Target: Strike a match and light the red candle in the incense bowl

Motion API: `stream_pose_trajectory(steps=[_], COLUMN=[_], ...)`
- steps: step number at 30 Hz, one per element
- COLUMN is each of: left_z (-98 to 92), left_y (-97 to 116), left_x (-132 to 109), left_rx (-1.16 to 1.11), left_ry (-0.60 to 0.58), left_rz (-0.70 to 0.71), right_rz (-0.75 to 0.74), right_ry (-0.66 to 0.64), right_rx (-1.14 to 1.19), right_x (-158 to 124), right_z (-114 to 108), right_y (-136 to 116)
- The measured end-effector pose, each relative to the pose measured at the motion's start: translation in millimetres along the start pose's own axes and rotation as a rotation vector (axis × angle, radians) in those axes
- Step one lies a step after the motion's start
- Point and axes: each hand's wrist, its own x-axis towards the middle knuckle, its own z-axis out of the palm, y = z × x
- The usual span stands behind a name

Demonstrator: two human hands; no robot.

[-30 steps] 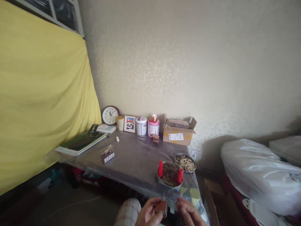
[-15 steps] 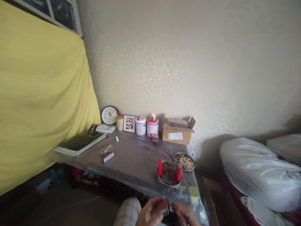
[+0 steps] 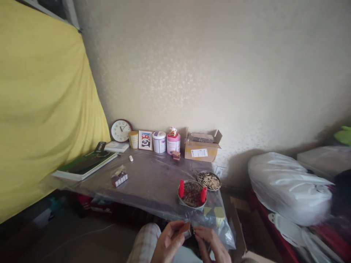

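Note:
My left hand (image 3: pixel 169 239) is closed around a small matchbox (image 3: pixel 185 231), thumb and fingers on its sides, with one end facing right. Just to the right, my right hand (image 3: pixel 210 241) is pinched, and a small pale tip of a match (image 3: pixel 194 231) pokes out at the fingertips; most of it is hidden. The match and the box are apart by a narrow gap. Both hands are over my lap, below the table's front edge. Beyond them, two red candles (image 3: pixel 203 194) stand in a bowl (image 3: pixel 192 207) of dark grains. Behind it is a dish of matchsticks (image 3: pixel 208 181).
On the plastic-covered table (image 3: pixel 153 182) lie a wrapped pack of matchboxes (image 3: pixel 120 178) and a large book (image 3: pixel 85 166). A clock (image 3: pixel 121 130), tins (image 3: pixel 159 142) and an open carton (image 3: pixel 200 151) line the wall. White bags (image 3: pixel 287 188) are piled at right.
My view has swung slightly right and down, so the table's things appear farther left. Both hands have risen a little in view. They still hold the matchbox and the match.

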Motion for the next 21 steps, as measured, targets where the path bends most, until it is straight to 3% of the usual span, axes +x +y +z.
stream_pose_trajectory(steps=[3, 7, 21], left_z=[11.4, 22.6, 27.5], left_y=[16.1, 29.9, 29.3], left_x=[-7.5, -12.0, -11.7], left_rx=[0.018, 0.034, 0.006], left_ry=[-0.003, 0.022, 0.013], left_rz=[-0.030, -0.052, -0.073], right_rz=[-0.046, -0.040, -0.053], right_ry=[-0.052, -0.003, -0.021], right_rx=[-0.021, -0.039, -0.055], right_x=[8.4, 17.7, 12.0], right_z=[-8.6, -12.2, -6.2], right_y=[-5.7, -17.9, -13.1])
